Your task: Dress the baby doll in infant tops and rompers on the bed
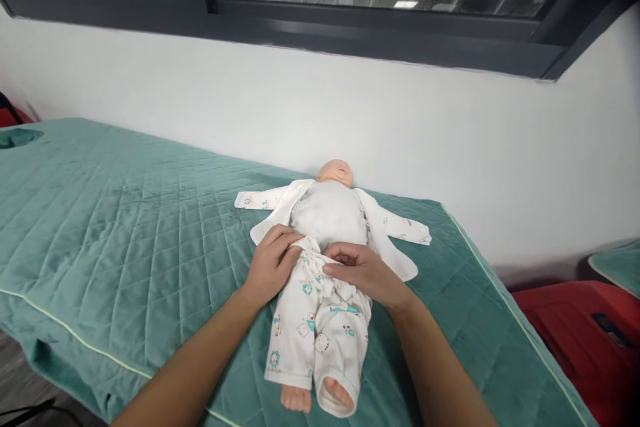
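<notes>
A baby doll (329,210) lies on its back on a green quilted cover, its head towards the wall. White printed baby trousers (307,323) cover its legs, with one foot showing fully and the other partly inside the cuff. My left hand (273,260) closes on the waistband at the doll's hip, thumb tucked against the cloth. With thumb and fingers my right hand (367,271) pinches the bunched waistband at the front. A white baby jacket (393,233) is spread wide beneath the doll, its printed sleeves stretched out to both sides.
The green quilted cover (150,240) has pale piping along its edges. A white wall (240,100) rises behind it, with a dark window frame (300,30) above. At the right stands a red object (575,327), lower than the cover. A dark cable lies on the floor at lower left.
</notes>
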Demonstrator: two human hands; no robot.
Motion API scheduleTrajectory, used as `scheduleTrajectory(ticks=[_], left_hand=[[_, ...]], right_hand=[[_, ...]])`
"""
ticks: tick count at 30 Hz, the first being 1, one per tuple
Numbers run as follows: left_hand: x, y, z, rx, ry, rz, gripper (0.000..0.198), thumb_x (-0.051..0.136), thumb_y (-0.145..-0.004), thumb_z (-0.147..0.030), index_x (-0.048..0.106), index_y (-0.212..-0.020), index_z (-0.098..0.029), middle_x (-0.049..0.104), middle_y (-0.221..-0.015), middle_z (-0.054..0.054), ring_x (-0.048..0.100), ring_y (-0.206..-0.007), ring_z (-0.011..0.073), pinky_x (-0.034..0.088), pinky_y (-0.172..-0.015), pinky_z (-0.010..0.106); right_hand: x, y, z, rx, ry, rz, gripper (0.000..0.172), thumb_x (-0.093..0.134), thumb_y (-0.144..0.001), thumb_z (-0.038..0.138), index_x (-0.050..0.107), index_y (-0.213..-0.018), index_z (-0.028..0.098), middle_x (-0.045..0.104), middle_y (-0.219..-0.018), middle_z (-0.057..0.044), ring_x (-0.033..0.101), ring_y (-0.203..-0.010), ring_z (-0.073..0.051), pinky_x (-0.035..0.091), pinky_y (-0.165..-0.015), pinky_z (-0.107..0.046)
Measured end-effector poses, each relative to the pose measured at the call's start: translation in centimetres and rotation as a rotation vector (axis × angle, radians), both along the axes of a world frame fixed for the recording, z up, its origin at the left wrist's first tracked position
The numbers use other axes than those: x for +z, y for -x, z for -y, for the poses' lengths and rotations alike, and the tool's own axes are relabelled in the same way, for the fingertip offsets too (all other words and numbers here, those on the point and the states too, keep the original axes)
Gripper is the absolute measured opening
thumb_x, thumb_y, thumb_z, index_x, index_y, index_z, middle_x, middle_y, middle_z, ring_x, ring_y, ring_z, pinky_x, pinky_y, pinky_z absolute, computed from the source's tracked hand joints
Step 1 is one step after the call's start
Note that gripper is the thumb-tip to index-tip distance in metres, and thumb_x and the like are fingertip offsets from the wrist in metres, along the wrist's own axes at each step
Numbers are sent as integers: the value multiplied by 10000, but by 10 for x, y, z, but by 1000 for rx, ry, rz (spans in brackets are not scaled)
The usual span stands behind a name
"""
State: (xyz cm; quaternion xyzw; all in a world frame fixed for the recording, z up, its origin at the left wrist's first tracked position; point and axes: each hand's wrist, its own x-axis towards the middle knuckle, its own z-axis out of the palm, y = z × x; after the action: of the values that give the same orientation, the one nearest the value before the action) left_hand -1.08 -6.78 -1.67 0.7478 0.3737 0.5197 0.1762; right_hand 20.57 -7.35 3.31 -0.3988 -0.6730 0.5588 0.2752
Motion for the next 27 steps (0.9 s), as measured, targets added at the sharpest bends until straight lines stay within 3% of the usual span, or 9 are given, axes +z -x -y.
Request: scheduleTrajectory(ticks=[5,10,14,17,19,23,27], left_hand=[[12,-3,-2,-39,167,79,213,495,-951,-287,678,-927,-179,638,-919,45,577,-879,165,434,-806,299],[32,-9,-10,-92,255,-74,188,549,-923,-349,665,-931,-201,646,-907,15,567,-882,163,402,-795,287],[55,-14,-28,-162,351,-233,313,528,-917,-425,608,-733,-185,578,-689,-27,500,-682,132,341,-636,270],[65,-13,-45,-261,487,-203,374,558,-879,-485,555,-672,-174,508,-632,-41,435,-625,113,299,-580,254],[61,-12,-54,-342,611,-60,390,595,-843,-519,552,-679,-168,493,-635,-43,423,-608,103,297,-565,239],[37,-6,-63,-381,900,404,370,706,-761,-506,593,-726,-155,537,-628,-37,448,-550,89,327,-534,222],[20,2,-65,-381,997,758,277,784,-710,-376,648,-785,-146,647,-716,5,564,-611,120,437,-587,243]], right_hand=[[-4,-5,-3,-81,34,-37,298,666,-853,461,620,-816,169,516,-748,20,431,-688,-100,308,-608,-241],[-8,-8,-4,-155,89,-139,313,671,-848,473,595,-813,172,520,-724,23,433,-655,-96,311,-591,-233],[-11,-5,-4,-271,102,-269,304,707,-820,463,615,-819,173,534,-698,26,445,-634,-93,330,-591,-228],[-13,-5,-5,-342,160,-382,292,747,-783,438,626,-838,177,558,-702,24,460,-615,-92,347,-583,-224],[-13,-9,-5,-370,200,-458,285,759,-766,417,630,-873,186,584,-743,14,487,-630,-99,371,-589,-226],[-10,-18,-7,-465,199,-544,346,762,-722,418,613,-976,237,584,-761,14,506,-636,-127,389,-577,-237],[-7,-25,-9,-517,196,-525,365,758,-701,414,601,-991,257,596,-741,10,488,-596,-142,357,-545,-251]])
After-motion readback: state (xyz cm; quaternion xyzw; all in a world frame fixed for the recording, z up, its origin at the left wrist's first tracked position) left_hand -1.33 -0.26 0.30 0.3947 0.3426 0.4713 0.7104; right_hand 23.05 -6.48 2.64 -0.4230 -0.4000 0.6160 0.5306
